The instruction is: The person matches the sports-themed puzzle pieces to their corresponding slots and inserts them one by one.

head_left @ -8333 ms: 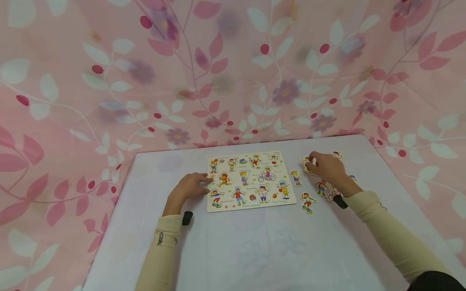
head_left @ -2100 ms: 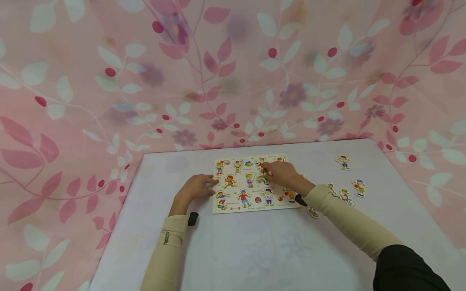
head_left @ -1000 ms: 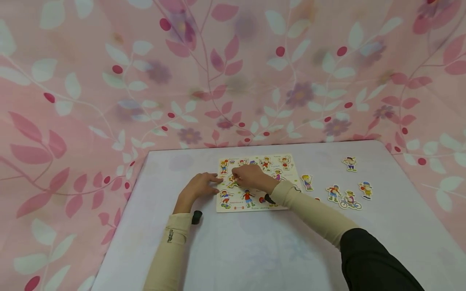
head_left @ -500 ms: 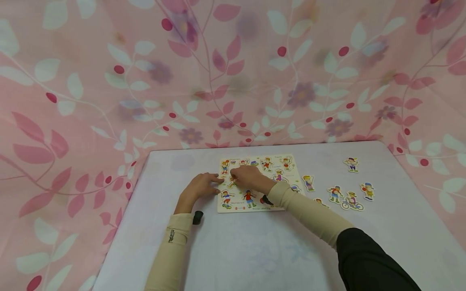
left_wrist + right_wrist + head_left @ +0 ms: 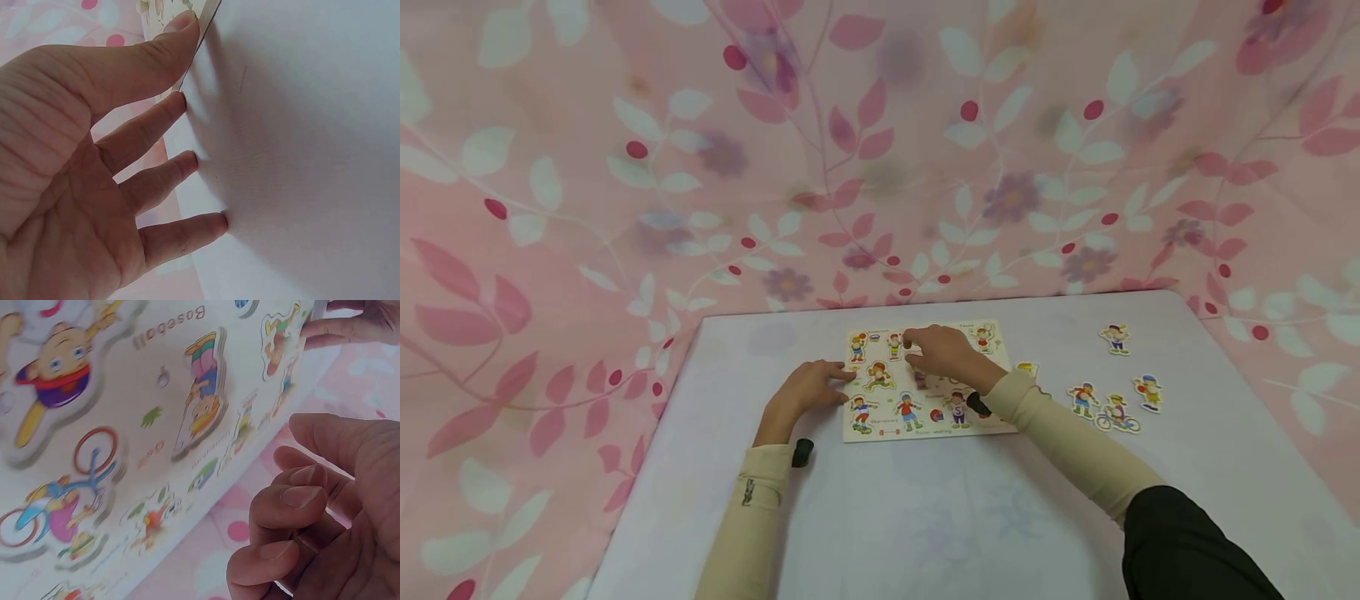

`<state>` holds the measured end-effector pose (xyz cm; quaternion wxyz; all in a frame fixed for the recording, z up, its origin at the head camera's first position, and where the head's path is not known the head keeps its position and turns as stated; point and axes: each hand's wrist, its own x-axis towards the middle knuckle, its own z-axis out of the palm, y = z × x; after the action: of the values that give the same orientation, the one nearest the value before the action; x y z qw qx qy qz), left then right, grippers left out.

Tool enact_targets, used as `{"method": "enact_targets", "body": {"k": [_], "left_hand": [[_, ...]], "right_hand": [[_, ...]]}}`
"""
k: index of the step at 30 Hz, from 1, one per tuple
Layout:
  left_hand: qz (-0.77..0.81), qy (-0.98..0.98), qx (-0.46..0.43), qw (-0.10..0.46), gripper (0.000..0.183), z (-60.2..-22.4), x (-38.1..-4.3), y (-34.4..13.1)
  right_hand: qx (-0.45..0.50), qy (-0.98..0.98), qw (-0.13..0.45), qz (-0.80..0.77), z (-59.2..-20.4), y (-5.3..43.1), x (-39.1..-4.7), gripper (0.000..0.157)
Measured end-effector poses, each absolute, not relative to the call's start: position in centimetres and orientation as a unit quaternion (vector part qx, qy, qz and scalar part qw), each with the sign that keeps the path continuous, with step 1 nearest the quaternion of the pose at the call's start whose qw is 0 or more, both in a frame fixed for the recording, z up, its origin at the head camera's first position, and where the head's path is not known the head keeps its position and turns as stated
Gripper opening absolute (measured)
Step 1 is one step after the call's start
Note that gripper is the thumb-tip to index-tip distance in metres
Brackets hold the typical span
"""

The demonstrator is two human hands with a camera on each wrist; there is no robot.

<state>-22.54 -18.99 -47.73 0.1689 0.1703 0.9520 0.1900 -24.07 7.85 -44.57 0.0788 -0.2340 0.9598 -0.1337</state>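
A cream puzzle board (image 5: 880, 404) printed with sports-playing children lies flat on the table. My left hand (image 5: 805, 390) is at its left edge; in the left wrist view, the thumb (image 5: 169, 59) rests on the board's edge while fingertips touch the cloth. Over the board's upper middle is my right hand (image 5: 951, 354), hiding part of it. The right wrist view shows that hand's fingers (image 5: 281, 506) loosely bent, holding nothing. Near them, the golf figure (image 5: 205, 394), cyclist (image 5: 59, 503) and baseball figure (image 5: 59, 369) show raised edges on the board.
Loose figure pieces lie right of the board: a cyclist (image 5: 1117, 414), a red-shirted figure (image 5: 1083, 400), one in yellow (image 5: 1148, 392) and one farther back (image 5: 1116, 338). Another piece (image 5: 1027, 367) is partly behind the right sleeve. A pink floral cloth (image 5: 880, 167) hangs behind the white table.
My right hand went from the loose pieces to the board's upper left, then shifted right with its fingers loosened. A piece once under it on the right has gone from there. My left hand stayed.
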Motion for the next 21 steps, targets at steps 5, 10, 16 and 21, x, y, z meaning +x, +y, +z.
{"method": "enact_targets", "body": {"k": [5, 10, 16, 21], "left_hand": [[0.194, 0.951, 0.171, 0.167, 0.047, -47.8, -22.4, -19.2], [0.202, 0.949, 0.174, 0.168, 0.048, -48.0, -22.4, -19.2], [0.206, 0.948, 0.172, 0.169, 0.047, -47.9, -22.4, -19.0], [0.209, 0.949, 0.167, 0.167, 0.047, -47.7, -22.3, -18.9]], "right_hand": [[-0.236, 0.958, 0.063, -0.152, -44.1, 9.1, -23.0, 0.024], [-0.23, 0.958, 0.064, -0.158, -44.2, 10.0, -21.8, 0.027], [-0.214, 0.963, 0.067, -0.15, -44.6, 11.4, -20.6, 0.025], [-0.202, 0.966, 0.058, -0.152, -44.8, 12.6, -19.8, 0.022]]}}
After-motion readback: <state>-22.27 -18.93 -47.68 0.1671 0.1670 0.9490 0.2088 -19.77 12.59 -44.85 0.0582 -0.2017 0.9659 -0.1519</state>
